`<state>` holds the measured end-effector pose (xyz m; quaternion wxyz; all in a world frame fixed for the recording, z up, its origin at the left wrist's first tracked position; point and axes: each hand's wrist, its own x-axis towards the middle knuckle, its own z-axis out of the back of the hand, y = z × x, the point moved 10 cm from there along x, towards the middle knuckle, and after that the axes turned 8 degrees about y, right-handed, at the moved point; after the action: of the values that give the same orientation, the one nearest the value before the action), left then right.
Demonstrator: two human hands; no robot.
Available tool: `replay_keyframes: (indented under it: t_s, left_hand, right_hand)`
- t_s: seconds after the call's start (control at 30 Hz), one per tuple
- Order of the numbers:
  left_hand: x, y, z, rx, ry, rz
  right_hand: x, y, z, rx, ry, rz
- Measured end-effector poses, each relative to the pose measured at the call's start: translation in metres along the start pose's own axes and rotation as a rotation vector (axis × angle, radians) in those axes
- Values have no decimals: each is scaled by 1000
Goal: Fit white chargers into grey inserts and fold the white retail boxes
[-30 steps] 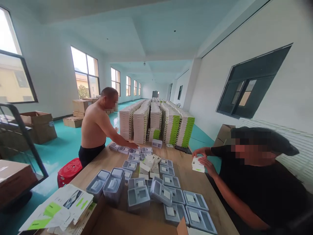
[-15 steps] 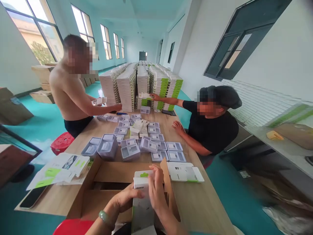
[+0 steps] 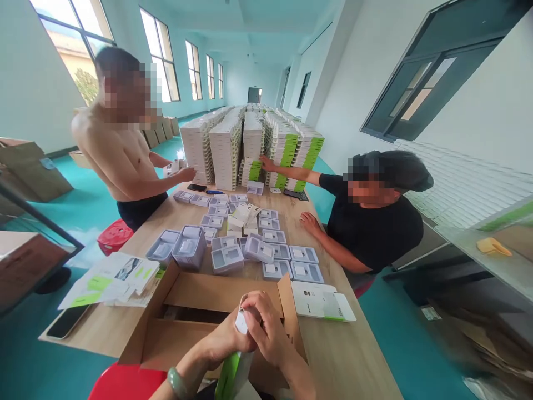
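A slim white and green retail box [image 3: 232, 373] is held over the near table edge, tilted so its green side shows. My left hand [image 3: 227, 339], with a pale green bangle at the wrist, is wrapped round its upper part. My right hand [image 3: 266, 328] closes over the top end, its fingers on the flap and against my left fingers. The hands cover much of the box's top. Just beyond them stands an open cardboard carton [image 3: 220, 293], its inside mostly hidden.
Flat printed sleeves [image 3: 112, 280] and a phone [image 3: 66, 321] lie left; more flat packaging [image 3: 320, 303] lies right. Grey plastic trays [image 3: 227, 260] cover mid-table. Tall stacks of white boxes [image 3: 227, 150] rise behind. One person [image 3: 120, 139] stands left, another [image 3: 375, 216] sits right.
The box has turned in my hands from its white printed face to its green side, and my fingers have closed over its top. The right co-worker's hand has put a box on the stack.
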<state>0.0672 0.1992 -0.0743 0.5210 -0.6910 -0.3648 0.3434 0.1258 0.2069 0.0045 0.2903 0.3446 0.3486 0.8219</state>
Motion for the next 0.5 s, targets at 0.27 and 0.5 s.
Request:
replay_keyframes:
  t_s: [0.27,0.5]
  left_hand:
    - [-6,15,14,-44,-121,-22]
    - [-10,2,8,-54,-21,-19]
  right_hand:
    - [-6,12,-9,-139,-54,67]
    - [-5,8,-2,95,108,37]
